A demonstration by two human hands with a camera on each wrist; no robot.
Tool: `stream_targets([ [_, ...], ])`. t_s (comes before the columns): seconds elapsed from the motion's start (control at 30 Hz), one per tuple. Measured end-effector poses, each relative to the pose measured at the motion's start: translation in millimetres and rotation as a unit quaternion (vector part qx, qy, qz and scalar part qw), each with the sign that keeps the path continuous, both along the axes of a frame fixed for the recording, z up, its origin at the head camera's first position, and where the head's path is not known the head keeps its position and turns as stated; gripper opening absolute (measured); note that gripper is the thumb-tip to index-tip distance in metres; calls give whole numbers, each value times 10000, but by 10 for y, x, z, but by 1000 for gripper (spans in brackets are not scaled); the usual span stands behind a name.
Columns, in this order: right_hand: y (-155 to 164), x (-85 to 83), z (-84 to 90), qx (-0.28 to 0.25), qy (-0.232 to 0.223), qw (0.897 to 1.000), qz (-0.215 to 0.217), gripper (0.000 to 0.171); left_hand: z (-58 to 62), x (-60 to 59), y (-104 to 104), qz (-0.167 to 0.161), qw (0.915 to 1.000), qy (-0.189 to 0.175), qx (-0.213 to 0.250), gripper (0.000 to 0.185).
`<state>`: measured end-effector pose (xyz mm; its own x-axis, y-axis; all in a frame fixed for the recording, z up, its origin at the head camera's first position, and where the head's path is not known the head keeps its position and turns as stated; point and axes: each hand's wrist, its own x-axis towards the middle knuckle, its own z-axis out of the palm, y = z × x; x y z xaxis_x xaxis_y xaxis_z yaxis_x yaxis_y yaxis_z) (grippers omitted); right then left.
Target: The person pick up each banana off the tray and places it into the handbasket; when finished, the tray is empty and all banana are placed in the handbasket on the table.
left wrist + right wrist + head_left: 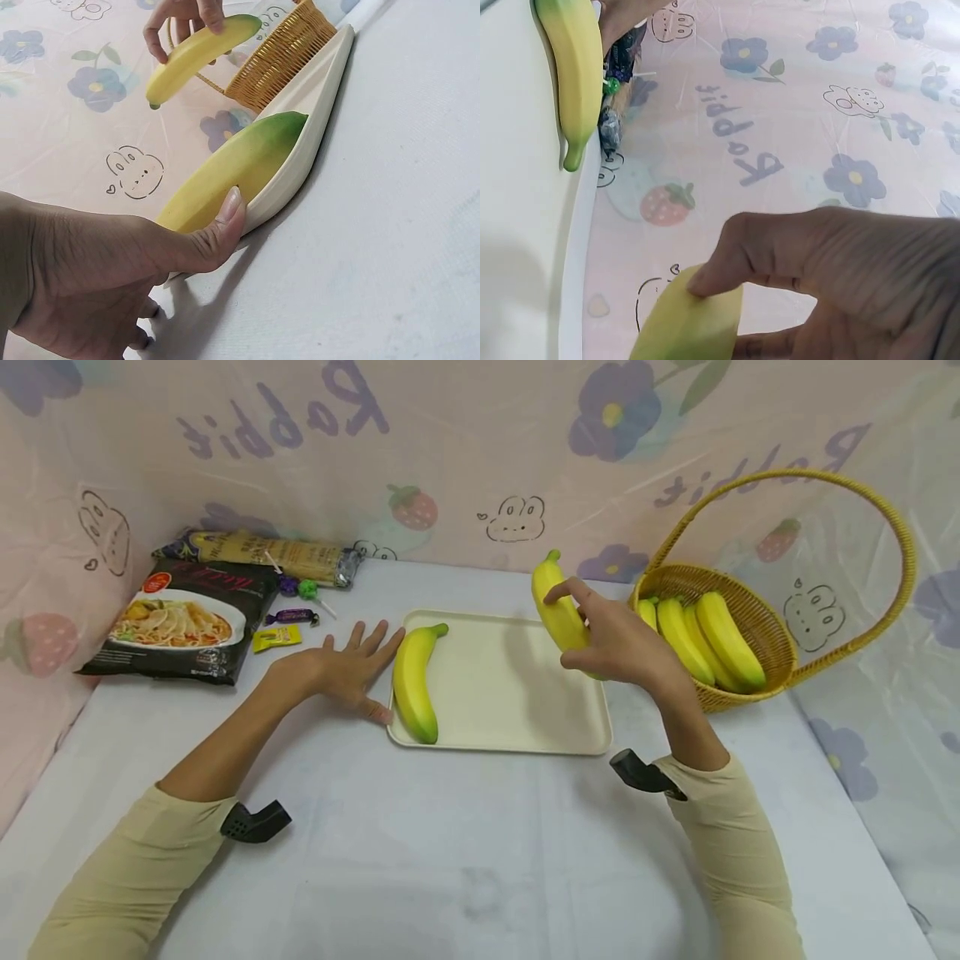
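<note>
While the left hand (348, 667) lies spread flat on the table, thumb against the cream tray's (517, 693) left edge beside the banana on the tray (414, 681), the right hand (618, 639) grips a second banana (557, 606) in curled fingers, aloft above the tray's right edge, near the wicker basket (757, 635) of bananas. It looks mid-transfer; lowering calls for a clear spot alongside the first.

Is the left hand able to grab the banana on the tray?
Probably yes: the left hand lies open beside the tray, touching the banana, with nothing between them.
</note>
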<state>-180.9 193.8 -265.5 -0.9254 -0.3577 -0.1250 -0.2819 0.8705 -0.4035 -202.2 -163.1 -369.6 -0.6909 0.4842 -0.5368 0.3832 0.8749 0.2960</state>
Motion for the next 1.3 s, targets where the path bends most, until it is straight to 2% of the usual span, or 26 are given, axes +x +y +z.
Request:
stream_targets([
  [0.33,268,29,122,-154,189,9989,-394,74,3,-12,16,-35,10000,-24,-50,134],
  [0.63,629,13,238,7,267,9946,-1007,84,12,-23,29,-53,10000,6,-24,133],
  [0.77,778,-25,248,6,343,9929,-1139,86,15,-16,23,-15,10000,-47,14,133],
  [1.0,1046,-148,203,277,197,9891,-1430,80,-9,-10,2,21,10000,-71,-5,133],
  [1.3,1367,-309,3,436,-181,9852,-1646,75,-12,-3,-10,49,9999,-76,58,132],
])
